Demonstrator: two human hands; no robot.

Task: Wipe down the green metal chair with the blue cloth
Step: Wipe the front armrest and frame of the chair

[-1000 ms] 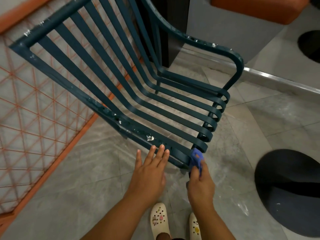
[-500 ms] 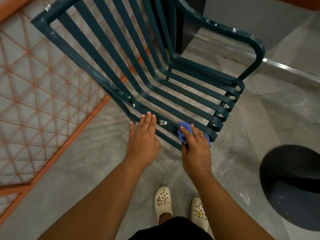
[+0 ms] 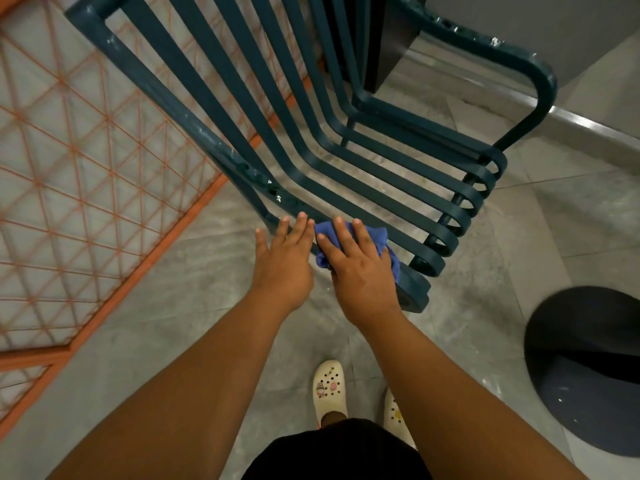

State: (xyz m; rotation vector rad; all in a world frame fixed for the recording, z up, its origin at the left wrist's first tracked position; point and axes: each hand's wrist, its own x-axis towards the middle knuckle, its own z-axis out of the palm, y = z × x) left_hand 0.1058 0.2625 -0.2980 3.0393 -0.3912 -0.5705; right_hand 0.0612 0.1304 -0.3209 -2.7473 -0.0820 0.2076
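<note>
Looking straight down on the green metal chair [image 3: 346,140], filling the upper centre of the frame, slats sweeping from the upper left toward the curled front ends at right of centre. Down at the near side rail [image 3: 194,126], just below middle of frame, the right hand [image 3: 360,268] lies flat over the blue cloth [image 3: 375,239], fingers spread, palm pressing the cloth onto the metal (a press, not a pinch). Cloth bunched under the palm, edges poking out beyond the fingertips and off toward the curled slat ends. Right beside it, the left hand [image 3: 282,259], open and empty, fingers together, tips resting on or just at the same rail, hard to say whether bearing weight. Probably steadying the chair.

Now the relation that matters: the rail's long axis climbs from the hands up toward the upper left corner of the frame, white specks [image 3: 277,197] and scuffs dotted along it just beyond the left fingertips. So the unwiped run lies up-left of the cloth, with the left hand sitting squarely in that path. Right hand owns the cloth; left hand nearer the dirty stretch. Likely needs the left hand shifted aside or up the rail before any stroke that way. Grey tiled floor [image 3: 173,306] below, pale clogs [image 3: 327,388] at bottom centre.
</note>
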